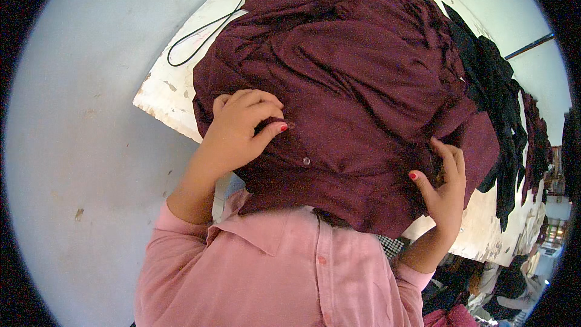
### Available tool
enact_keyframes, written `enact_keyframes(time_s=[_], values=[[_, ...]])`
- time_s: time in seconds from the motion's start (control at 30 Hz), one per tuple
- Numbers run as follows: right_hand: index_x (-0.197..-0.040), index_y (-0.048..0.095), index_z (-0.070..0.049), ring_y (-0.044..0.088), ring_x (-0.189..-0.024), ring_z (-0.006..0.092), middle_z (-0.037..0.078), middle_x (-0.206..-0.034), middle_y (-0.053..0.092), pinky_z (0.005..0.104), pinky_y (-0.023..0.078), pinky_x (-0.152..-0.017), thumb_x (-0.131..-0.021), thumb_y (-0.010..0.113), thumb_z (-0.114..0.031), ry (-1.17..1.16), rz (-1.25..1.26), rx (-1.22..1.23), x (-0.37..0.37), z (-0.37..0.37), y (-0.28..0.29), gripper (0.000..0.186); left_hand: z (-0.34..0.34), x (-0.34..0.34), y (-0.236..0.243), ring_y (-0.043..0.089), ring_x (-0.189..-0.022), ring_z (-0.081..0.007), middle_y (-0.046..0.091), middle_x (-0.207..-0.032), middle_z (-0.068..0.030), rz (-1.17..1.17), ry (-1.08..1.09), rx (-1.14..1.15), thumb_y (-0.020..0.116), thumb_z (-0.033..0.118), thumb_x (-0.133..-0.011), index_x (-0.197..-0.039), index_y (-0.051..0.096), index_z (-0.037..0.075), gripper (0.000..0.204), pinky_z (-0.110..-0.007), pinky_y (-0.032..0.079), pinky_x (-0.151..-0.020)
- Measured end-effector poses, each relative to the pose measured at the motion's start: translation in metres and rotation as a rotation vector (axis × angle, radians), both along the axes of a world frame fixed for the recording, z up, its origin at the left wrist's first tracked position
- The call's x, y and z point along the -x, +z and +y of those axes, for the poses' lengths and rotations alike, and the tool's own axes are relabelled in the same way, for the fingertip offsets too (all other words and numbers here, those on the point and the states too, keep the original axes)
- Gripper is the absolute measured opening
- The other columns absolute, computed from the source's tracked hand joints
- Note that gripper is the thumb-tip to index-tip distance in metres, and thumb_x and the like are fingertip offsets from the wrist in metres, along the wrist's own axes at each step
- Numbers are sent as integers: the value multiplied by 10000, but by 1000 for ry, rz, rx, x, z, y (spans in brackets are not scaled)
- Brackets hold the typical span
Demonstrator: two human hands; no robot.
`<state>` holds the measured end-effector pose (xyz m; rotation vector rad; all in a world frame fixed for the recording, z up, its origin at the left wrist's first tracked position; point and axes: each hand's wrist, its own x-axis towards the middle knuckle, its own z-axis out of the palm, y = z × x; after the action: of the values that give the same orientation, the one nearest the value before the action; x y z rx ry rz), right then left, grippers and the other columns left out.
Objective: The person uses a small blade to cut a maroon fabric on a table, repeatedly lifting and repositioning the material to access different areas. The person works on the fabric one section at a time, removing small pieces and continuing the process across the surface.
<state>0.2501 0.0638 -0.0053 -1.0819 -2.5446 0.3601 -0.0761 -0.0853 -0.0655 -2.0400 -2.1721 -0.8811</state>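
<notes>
A dark maroon button-up shirt [339, 145] lies spread and wrinkled before me, its near edge hanging against my body. Small clear buttons [306, 160] show along its left part. My left hand [245, 124] is curled on the cloth beside the upper button, with a fold of the shirt between thumb and bent fingers. On the right side of the shirt rests my right hand [445, 181], its thumb and bent fingers apart against the cloth. Some of its fingertips are partly hidden by a fold.
More maroon cloth is heaped toward the far end. Under it is a worn white table [158, 92], with a black cable [187, 41] at its far left. Black garments [490, 91] lie along the right. A pale wall [78, 145] is at left.
</notes>
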Motion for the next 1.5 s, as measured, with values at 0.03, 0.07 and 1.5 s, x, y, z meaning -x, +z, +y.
enact_keyframes(time_s=[0.03, 0.07, 1.5], values=[[-1293, 521, -5, 562, -1020, 342, 188, -1140, 529, 355, 467, -891, -751, 762, -225, 64, 92, -20, 11, -6, 5, 633, 0, 1, 5, 606, -949, -184, 636, -1024, -28, -266, -54, 67, 690, 179, -841, -951, 650, 91, 146, -320, 450, -816], [-1293, 524, -8, 560, -996, 335, 181, -1109, 535, 342, 464, -883, -762, 752, -212, 130, 185, -43, 24, -13, 8, 613, 0, 3, 11, 606, -942, -158, 637, -1011, -26, -530, -107, 132, 689, 168, -853, -964, 635, 85, 149, -302, 451, -819], [-1178, 629, -28, 644, -768, 306, 158, -920, 666, 366, 516, -687, -802, 684, -85, 518, 242, -95, 115, -48, 1, 385, -2, -17, 24, 582, -934, -76, 637, -974, -15, -1335, -357, 106, 690, 37, -851, -1018, 610, 18, 186, -221, 466, -831]])
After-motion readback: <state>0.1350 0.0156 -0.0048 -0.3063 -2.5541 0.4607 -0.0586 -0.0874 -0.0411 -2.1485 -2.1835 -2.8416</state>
